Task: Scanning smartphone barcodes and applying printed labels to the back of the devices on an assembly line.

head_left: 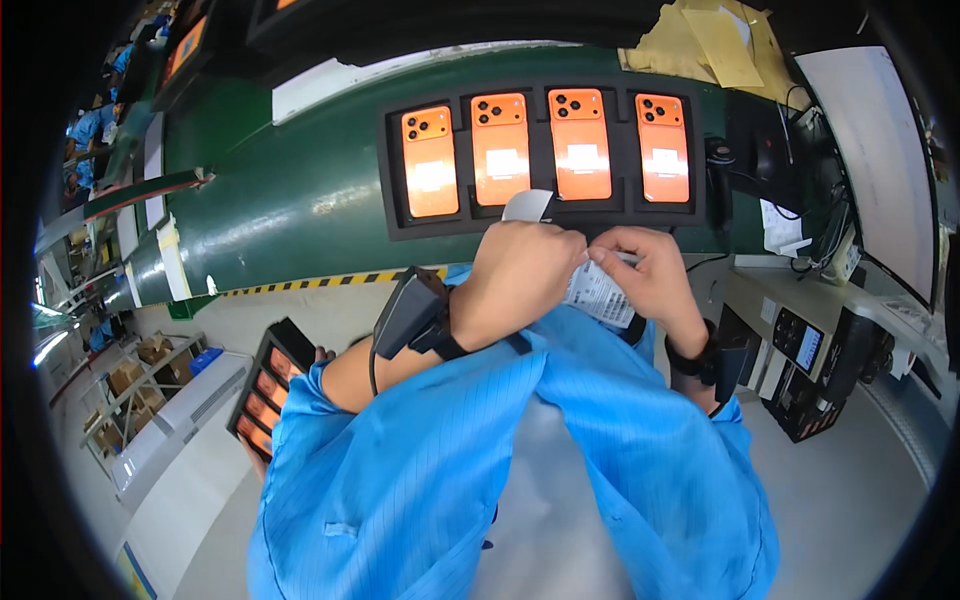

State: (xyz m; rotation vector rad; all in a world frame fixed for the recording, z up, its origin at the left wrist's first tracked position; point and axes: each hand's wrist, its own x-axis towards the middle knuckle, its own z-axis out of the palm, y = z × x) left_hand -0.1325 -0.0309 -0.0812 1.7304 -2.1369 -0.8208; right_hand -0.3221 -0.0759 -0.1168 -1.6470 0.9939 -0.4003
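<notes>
My left hand (520,272) is closed, its fingertips pinched together close to those of my right hand. A blank white paper slip (527,206) juts out from behind its knuckles. My right hand (648,272) pinches the upper edge of a white printed label sheet (600,294), which hangs below the fingers in front of my blue jacket. Whether the slip and the sheet are joined is hidden behind my left hand. Just beyond both hands, a black tray (392,160) on the green bench holds several orange phones (580,145), camera side up, each with a white patch.
At the left, another person's hand (257,462) holds a second black tray (288,338) of orange phones. A monitor (870,160) and a dark handheld scanner (718,170) stand at the right. A label printer (797,340) sits lower right. Yellow paper (710,45) lies at the back.
</notes>
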